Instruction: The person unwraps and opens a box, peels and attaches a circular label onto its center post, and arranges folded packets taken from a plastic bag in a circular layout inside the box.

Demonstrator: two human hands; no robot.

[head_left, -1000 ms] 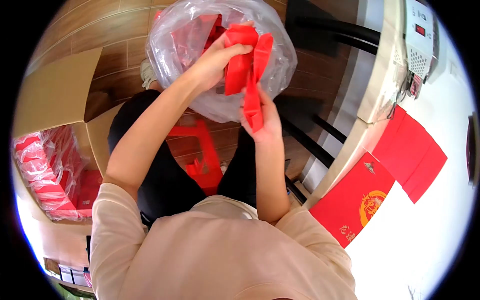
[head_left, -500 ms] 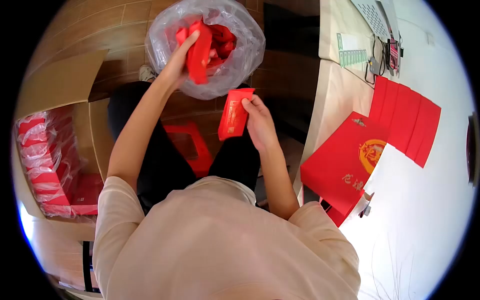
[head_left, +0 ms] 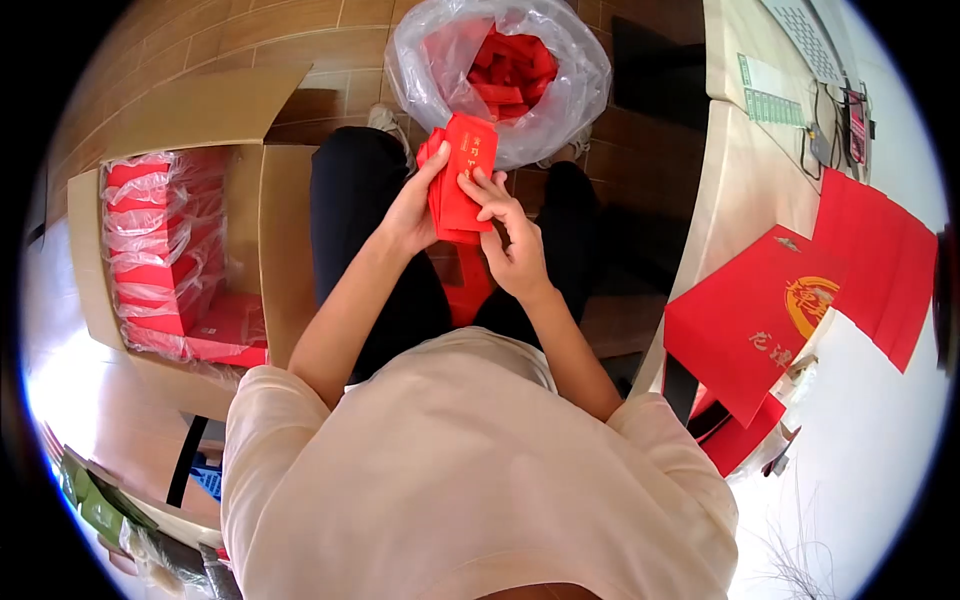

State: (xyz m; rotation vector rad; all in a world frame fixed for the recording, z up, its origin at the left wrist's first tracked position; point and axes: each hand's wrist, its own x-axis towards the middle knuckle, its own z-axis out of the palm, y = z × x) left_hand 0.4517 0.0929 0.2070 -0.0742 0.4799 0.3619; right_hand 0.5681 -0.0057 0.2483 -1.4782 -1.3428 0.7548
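Several flat red packets (head_left: 466, 160) with gold print are held together in a loose stack between my hands, over my lap. My left hand (head_left: 412, 210) is closed around the stack's left side, thumb on the front. At the right edge, my right hand (head_left: 518, 245) grips the front packet, its fingers lying across the printed face. Just beyond the packets, a clear plastic bag (head_left: 420, 65) stands open on the floor, with many more red packets (head_left: 510, 75) inside.
An open cardboard box (head_left: 280, 240) at my left contains plastic-wrapped red boxes (head_left: 140, 245). On the table (head_left: 725, 200) at my right are a large red gift box (head_left: 750, 310), red folded sheets (head_left: 880, 270) and a green-and-white sheet (head_left: 770, 95). A red stool (head_left: 465, 290) shows between my legs.
My left hand has come out of the bag with packets and moved towards my right hand. The packets are now together in one stack. The whole view has shifted rightward.
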